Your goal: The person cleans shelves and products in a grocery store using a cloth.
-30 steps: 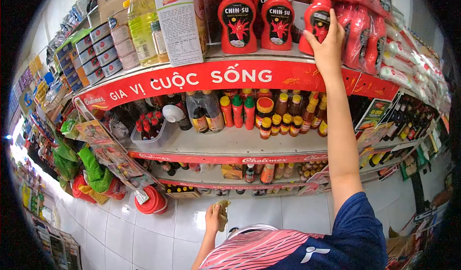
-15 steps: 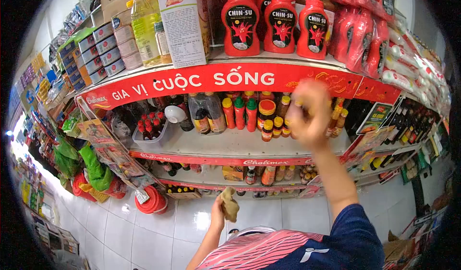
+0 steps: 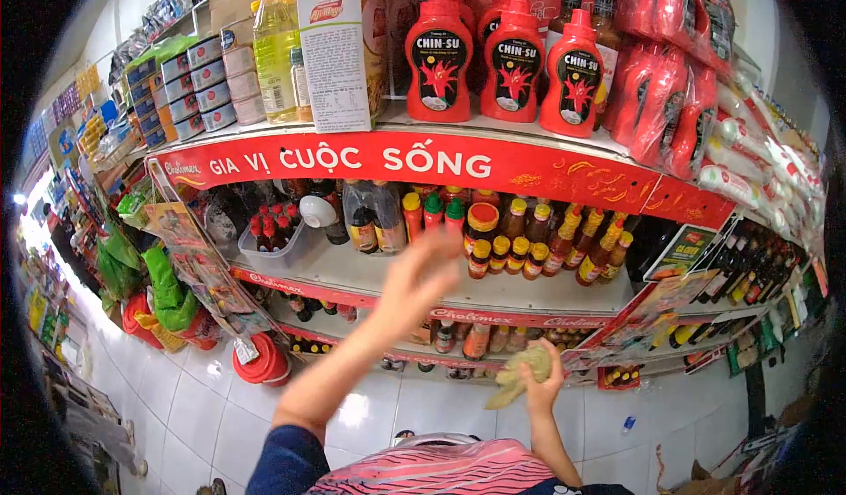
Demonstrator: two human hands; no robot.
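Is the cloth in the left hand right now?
No, the right hand grips the cloth, while the left hand, blurred, is raised in front of the shelf of bottles.

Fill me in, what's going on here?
A person is at a sauce rack. Their right hand holds a crumpled cloth low in front of it. Their left hand is up by the second shelf, blurred, so I can't tell whether it touches or holds anything. Red Chin-Su bottles stand upright on the top shelf; neither hand is on them.
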